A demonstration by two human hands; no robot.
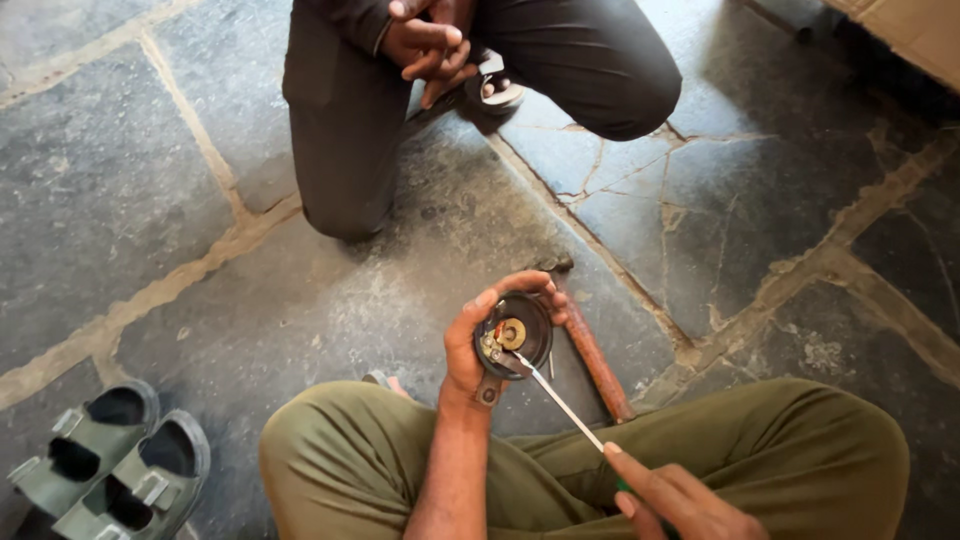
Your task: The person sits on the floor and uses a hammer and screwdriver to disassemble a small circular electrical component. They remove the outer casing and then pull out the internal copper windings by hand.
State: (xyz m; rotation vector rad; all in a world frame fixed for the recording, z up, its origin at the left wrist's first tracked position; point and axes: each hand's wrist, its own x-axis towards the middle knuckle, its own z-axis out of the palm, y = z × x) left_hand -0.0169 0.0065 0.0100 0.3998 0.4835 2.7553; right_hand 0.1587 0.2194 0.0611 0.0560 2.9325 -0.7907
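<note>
Stone floor [150,180], cracked slabs with pale joints. Person sits cross-legged in olive trousers [760,450]. Second person crouches opposite in dark trousers [350,120], their hands [430,45] clasped together, well apart from the work.

Left hand [480,340] wraps around a round black part [515,335], held face-up above the floor, between the knees and the crouching person. Casing looks open: brass ring and small contacts exposed inside. Right hand [670,495] closed on a screwdriver [555,395], handle mostly hidden, tip touching the part's inner edge.

Progress, judged: inside is exposed and being worked on; part not closed up.

Around: rust-brown handled tool [595,360] lies on floor just behind the part. Green sandals [110,460] lower left, well apart. Nothing blocks the hands.
</note>
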